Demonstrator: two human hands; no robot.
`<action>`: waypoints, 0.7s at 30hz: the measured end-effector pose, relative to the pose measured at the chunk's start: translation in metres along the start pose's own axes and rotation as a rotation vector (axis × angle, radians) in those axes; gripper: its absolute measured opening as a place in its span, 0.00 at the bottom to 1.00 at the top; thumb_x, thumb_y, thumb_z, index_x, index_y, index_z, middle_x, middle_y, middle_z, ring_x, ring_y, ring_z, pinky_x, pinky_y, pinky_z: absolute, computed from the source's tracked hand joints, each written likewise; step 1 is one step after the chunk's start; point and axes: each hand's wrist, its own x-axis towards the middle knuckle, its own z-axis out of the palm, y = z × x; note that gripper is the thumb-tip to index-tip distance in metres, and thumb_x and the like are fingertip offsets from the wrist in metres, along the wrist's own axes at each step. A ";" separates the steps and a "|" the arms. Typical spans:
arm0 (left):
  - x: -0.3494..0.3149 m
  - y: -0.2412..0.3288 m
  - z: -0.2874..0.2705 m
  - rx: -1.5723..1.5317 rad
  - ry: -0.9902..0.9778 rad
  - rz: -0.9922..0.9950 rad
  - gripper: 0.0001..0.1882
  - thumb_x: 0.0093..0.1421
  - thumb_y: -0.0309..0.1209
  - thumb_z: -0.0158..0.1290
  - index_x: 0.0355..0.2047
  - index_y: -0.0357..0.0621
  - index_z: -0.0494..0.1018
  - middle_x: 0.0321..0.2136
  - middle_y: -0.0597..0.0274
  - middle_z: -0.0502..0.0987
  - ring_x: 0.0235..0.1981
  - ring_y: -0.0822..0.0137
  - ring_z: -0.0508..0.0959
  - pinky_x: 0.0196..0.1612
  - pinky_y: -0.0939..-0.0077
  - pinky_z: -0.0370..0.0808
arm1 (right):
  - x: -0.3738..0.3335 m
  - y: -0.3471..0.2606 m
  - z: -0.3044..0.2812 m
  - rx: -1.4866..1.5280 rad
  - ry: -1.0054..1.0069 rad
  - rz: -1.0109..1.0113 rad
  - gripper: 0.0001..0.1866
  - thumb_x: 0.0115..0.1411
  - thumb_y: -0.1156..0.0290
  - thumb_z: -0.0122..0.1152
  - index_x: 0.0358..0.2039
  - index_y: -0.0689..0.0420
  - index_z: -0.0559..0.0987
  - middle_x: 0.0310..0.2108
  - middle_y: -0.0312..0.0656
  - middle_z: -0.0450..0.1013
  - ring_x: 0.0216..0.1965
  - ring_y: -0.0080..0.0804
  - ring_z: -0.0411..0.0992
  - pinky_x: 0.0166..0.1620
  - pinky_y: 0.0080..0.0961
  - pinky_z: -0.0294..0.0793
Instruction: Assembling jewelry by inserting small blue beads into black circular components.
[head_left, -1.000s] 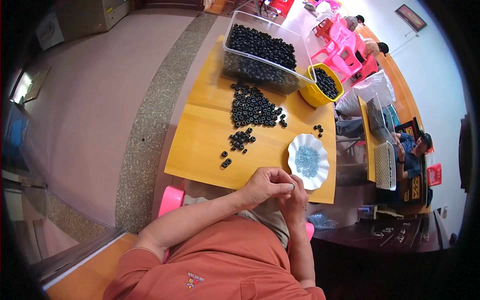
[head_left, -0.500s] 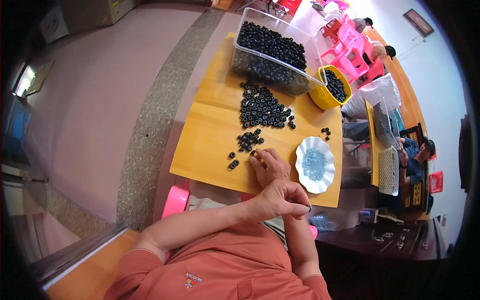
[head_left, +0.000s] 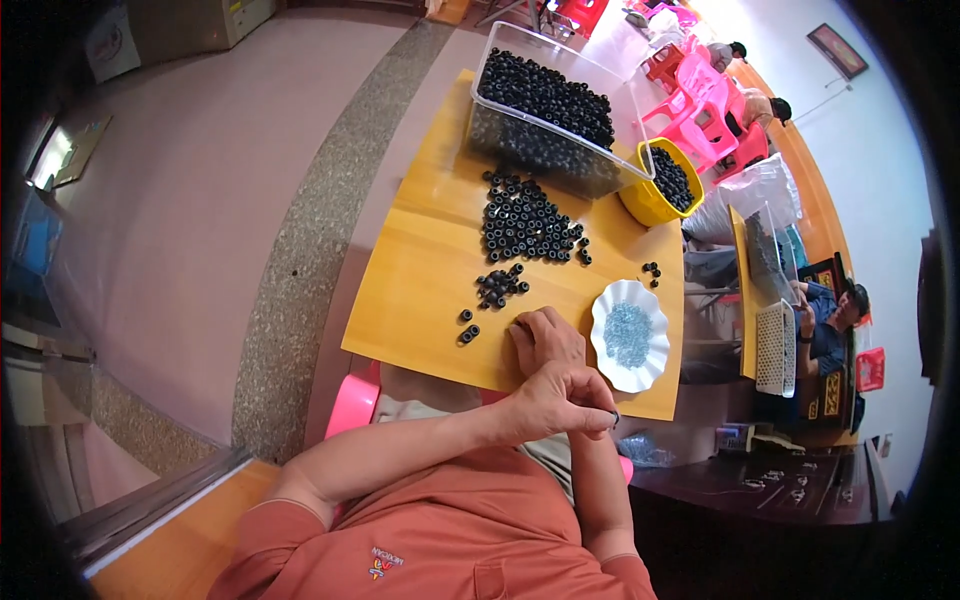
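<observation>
My left forearm crosses over my right one. At the table's near edge my left hand point(head_left: 565, 403) is closed, pinching a small black ring-like piece point(head_left: 615, 414) between thumb and fingertips. Just beyond it, my right hand point(head_left: 550, 338) rests low over the table, fingers curled; whatever they hold is hidden. A small cluster of black ring-like pieces point(head_left: 498, 286) lies ahead of the right hand, with a few stray pieces point(head_left: 468, 333) to its left. Farther back spreads a larger group of the same pieces point(head_left: 525, 220). Right of my hands sits a white scalloped dish point(head_left: 655, 357) holding small clear bluish bits.
A clear plastic bin point(head_left: 560, 122) full of black pieces stands at the table's far end, beside a yellow container point(head_left: 645, 207) of them. A few pieces point(head_left: 652, 270) lie beyond the dish. Pink chairs point(head_left: 700, 95) and a seated person point(head_left: 828, 325) are at the right.
My right hand has drawn back from the small cluster, and the piece at its fingertips no longer shows on the table. My left hand has barely moved, still pinching its black piece.
</observation>
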 end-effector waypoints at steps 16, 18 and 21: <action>-0.005 0.006 0.003 0.017 0.048 0.034 0.06 0.57 0.24 0.59 0.35 0.36 0.75 0.29 0.60 0.80 0.31 0.73 0.80 0.36 0.80 0.76 | -0.025 0.029 -0.032 0.354 0.013 0.018 0.14 0.51 0.80 0.59 0.41 0.61 0.74 0.33 0.47 0.71 0.33 0.47 0.72 0.35 0.32 0.72; -0.005 0.005 0.002 0.012 0.051 0.021 0.07 0.57 0.24 0.60 0.35 0.36 0.75 0.30 0.60 0.80 0.31 0.73 0.80 0.35 0.80 0.76 | -0.029 0.032 -0.032 0.385 0.006 0.028 0.14 0.52 0.80 0.58 0.41 0.60 0.74 0.33 0.47 0.72 0.33 0.45 0.73 0.35 0.30 0.72; -0.003 0.004 0.000 0.003 0.069 -0.028 0.07 0.57 0.23 0.60 0.35 0.36 0.75 0.29 0.60 0.80 0.31 0.72 0.80 0.36 0.80 0.77 | -0.037 0.048 -0.019 0.372 0.084 0.060 0.13 0.52 0.81 0.58 0.40 0.60 0.74 0.33 0.46 0.72 0.30 0.38 0.73 0.34 0.25 0.72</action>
